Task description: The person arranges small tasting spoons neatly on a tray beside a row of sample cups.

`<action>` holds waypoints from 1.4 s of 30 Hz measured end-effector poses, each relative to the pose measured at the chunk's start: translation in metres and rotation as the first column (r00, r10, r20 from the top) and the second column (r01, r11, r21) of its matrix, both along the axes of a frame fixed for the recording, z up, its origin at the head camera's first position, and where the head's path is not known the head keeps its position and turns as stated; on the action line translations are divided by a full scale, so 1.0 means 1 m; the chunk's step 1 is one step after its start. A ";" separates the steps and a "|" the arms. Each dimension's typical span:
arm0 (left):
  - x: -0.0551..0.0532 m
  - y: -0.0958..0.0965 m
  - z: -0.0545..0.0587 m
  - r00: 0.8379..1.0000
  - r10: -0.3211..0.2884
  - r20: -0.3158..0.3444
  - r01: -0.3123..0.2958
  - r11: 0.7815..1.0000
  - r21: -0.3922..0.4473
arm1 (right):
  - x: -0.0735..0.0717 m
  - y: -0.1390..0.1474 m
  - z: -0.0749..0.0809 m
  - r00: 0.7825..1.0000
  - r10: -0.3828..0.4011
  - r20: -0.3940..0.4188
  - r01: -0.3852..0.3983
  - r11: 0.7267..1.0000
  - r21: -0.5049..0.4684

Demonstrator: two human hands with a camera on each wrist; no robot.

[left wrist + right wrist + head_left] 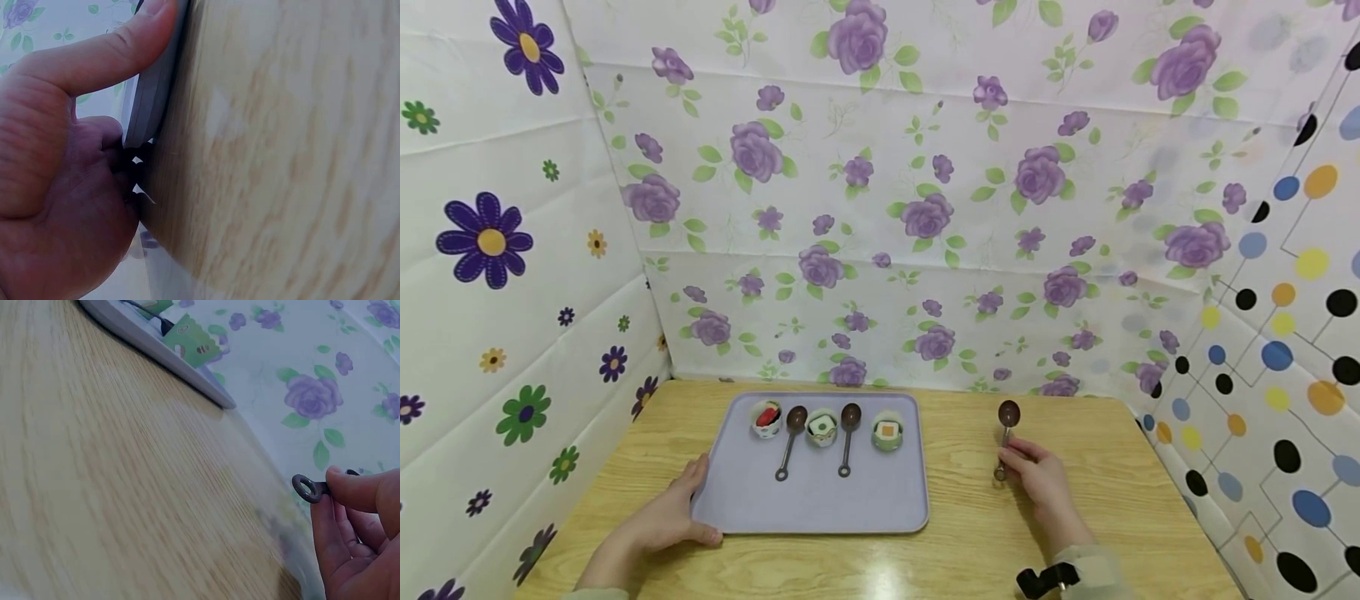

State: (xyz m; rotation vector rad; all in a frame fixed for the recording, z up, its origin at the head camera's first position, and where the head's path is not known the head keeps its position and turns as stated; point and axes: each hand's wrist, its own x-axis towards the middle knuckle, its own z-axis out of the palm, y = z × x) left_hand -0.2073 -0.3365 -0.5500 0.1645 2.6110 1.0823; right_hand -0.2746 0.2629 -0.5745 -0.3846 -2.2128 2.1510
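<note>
With thumb and fingers, my right hand (1041,483) pinches the handle of a brown spoon (1009,413) with a round bowl, held over the table right of the tray. The ring at its handle end (307,488) shows in the right wrist view. My left hand (673,512) grips the lavender tray (820,508) at its near left corner; in the left wrist view its thumb (119,50) lies on the rim. On the tray stand a cup with red pieces (767,419), a patterned cup (822,427) and a green cup (887,432). Two similar spoons, one left (788,442) and one right (847,439), lie between them.
The wooden table (970,533) carries the tray on its left half. A rose-patterned cloth (925,275) hangs along the back edge. Flowered cloth (520,333) closes the left side and dotted cloth (1277,392) the right.
</note>
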 end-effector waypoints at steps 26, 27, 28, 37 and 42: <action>-0.001 -0.001 -0.002 1.000 -0.010 -0.014 0.010 1.000 0.001 | 0.005 -0.068 -0.003 0.995 0.090 -0.035 -0.092 0.993 -0.068; -0.001 -0.002 -0.002 1.000 -0.011 -0.014 0.011 1.000 -0.001 | 0.005 -0.070 -0.003 0.995 0.096 -0.037 -0.098 0.993 -0.068; 0.000 -0.002 -0.002 1.000 -0.011 -0.014 0.011 1.000 -0.002 | 0.005 -0.073 -0.004 0.994 0.099 -0.036 -0.102 0.993 -0.064; 0.000 -0.002 -0.002 1.000 -0.012 -0.015 0.012 1.000 -0.001 | 0.005 -0.096 -0.005 0.989 0.138 -0.053 -0.142 0.986 -0.084; 0.000 -0.003 -0.004 1.000 -0.017 -0.017 0.017 1.000 -0.002 | 0.004 -0.107 -0.005 0.985 0.163 -0.064 -0.167 0.984 -0.062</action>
